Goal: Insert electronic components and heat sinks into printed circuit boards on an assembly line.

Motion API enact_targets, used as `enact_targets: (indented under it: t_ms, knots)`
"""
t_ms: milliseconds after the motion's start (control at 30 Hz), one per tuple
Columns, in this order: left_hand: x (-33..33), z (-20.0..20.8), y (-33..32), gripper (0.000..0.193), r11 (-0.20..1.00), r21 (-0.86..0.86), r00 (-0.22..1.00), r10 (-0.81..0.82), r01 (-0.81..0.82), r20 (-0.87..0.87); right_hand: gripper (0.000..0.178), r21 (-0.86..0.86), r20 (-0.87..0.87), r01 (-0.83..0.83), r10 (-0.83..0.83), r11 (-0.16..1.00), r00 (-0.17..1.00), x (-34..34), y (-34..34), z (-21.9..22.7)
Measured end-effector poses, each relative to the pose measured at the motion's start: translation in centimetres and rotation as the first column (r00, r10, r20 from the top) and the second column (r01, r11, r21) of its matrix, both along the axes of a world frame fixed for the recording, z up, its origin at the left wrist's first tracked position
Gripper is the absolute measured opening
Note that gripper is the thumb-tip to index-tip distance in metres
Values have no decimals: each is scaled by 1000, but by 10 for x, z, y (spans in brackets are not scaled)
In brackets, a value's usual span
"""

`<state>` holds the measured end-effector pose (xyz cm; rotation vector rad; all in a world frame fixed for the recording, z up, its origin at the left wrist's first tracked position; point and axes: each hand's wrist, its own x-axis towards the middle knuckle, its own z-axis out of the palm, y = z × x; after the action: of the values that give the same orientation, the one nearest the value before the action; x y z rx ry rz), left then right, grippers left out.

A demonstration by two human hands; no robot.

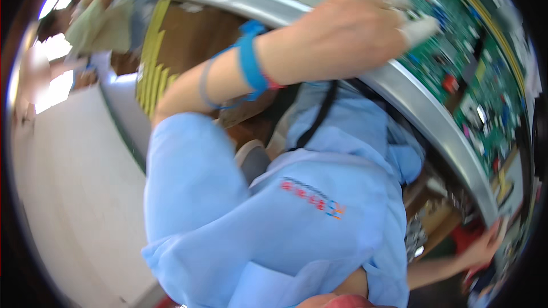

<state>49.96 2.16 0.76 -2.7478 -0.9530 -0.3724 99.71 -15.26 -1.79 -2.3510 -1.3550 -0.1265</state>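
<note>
Blurred workshop surroundings (54, 94) brighten toward 10 o'clock, where another person (108, 20) appears, and a broad pale surface (74, 194) spreads from 7 to 9. Green circuit boards (422, 71) occupy 1 to 3 o'clock, densely set with blue, white and dark components, one of them a red block (450, 84). Along their near side a smooth silver rail (436, 120) curves round to 4 o'clock, with a dark gap between it and the wearer's blue shirt (319, 177). At 11 o'clock, brown board (197, 37) adjoins a yellow ribbed edge; near 4, a brown box-like shape (439, 217) has contents too blurred to identify. The left hand (365, 28), wearing white finger covers (421, 29), reaches over the boards, index finger extended, others bent; whether it grips anything cannot be told. The right hand (485, 246), at 4 o'clock near the rail's end, is too smeared to tell its grip.
</note>
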Motion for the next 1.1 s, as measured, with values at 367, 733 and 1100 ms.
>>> enact_targets:
  t_ms: [367,733,1100]
  knots:
    - [-278,1,-70,21,314,132,319,948,-940,21,22,-540,119,-225,338,811,933,-3,-49,-157]
    - [-433,-38,-102,40,302,-312,410,830,-901,-379,18,-949,9,-209,687,234,726,111,-201,-232]
    - [-467,-67,-54,33,92,-400,305,804,-912,-510,38,-718,-195,315,-614,621,765,61,-181,-183]
